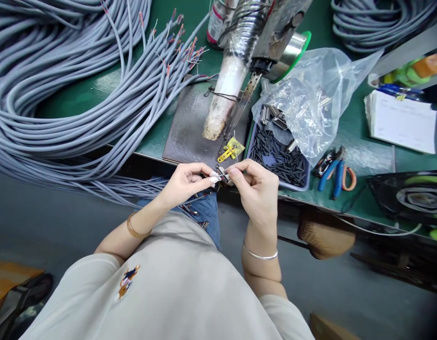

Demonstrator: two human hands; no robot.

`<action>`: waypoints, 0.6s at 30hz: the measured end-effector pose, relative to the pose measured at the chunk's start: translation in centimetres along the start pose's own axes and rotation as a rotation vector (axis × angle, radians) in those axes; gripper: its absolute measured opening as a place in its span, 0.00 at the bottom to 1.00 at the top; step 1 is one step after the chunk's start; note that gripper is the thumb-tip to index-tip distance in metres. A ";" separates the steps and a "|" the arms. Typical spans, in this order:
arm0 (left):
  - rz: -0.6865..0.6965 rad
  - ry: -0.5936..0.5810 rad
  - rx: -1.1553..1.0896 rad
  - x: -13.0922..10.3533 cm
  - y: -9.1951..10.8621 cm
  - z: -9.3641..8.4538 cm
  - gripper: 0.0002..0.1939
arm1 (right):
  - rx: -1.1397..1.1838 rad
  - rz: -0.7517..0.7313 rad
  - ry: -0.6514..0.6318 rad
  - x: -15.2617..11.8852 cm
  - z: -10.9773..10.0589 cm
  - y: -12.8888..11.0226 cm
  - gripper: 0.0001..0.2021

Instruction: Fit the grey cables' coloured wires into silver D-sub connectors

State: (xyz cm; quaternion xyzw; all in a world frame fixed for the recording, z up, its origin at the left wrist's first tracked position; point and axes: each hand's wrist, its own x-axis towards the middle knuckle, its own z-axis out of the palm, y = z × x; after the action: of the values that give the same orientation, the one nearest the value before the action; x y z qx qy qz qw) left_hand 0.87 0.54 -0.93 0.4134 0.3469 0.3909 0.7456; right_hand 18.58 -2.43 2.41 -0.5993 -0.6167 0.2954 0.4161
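My left hand (190,183) pinches with thumb and forefinger, whose tips look white, at the left side of a small metal connector (222,174) with dark and red bits on it. Opposite it, my right hand (255,186) is closed on the connector's right side, thumb and forefinger together. Both hands meet at the table's front edge, above my lap. Just beyond the fingertips lies a yellow piece (226,154) on a dark plate (190,123). Which fine wires the fingers touch is too small to tell.
Grey cables (98,113) cover the left and run over my lap. A wrapped nozzle-like piece (225,89) hangs over the plate. A blue tray (306,182) of black tubes, a plastic bag (310,104), pliers (337,172) and papers (402,122) are on the right.
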 end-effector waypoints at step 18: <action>-0.027 -0.093 -0.074 -0.1 -0.3 -0.3 0.16 | -0.263 -0.249 -0.235 0.2 -0.7 -0.8 0.10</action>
State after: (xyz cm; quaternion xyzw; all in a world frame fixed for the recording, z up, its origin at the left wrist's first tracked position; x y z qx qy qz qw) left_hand 0.64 0.44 -1.33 0.3986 0.3027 0.3735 0.7810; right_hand 18.85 -2.46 3.46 -0.5292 -0.7635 0.2263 0.2928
